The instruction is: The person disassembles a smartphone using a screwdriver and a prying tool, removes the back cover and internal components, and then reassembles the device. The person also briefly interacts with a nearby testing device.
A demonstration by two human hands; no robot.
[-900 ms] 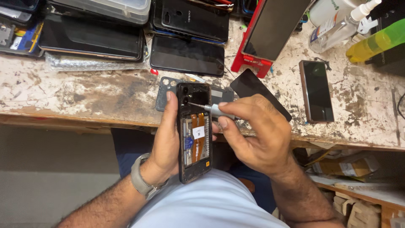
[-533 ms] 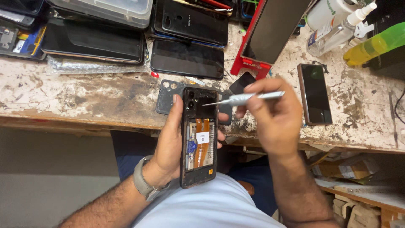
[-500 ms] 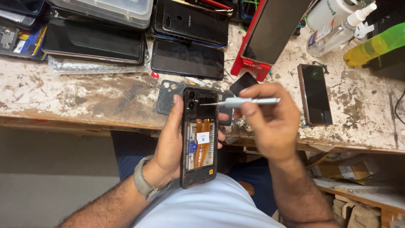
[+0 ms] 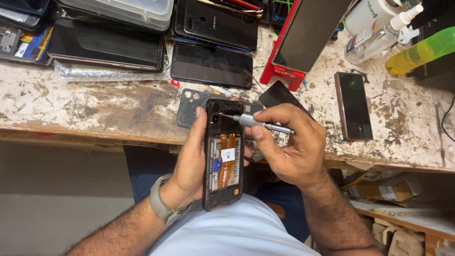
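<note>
Black and open at the back, a phone (image 4: 223, 154) sits in the left hand (image 4: 192, 163), just in front of the near edge of the desk (image 4: 95, 106). The left hand wraps around the phone from the side and grips it tight. Inside the phone you can see orange strips and a small white sticker. The right hand (image 4: 291, 147) is closed around a thin grey screwdriver (image 4: 258, 123). Its tip touches the top part of the phone, near the round camera holes.

A grey back cover (image 4: 192, 106) lies on the desk just behind the phone. Another dark phone (image 4: 353, 105) lies flat toward the right end of the desk. A red stand (image 4: 279, 73) with a screen on it is farther back. At the far right corner are a clear spray bottle (image 4: 379, 40) and a green bottle (image 4: 419, 53).
</note>
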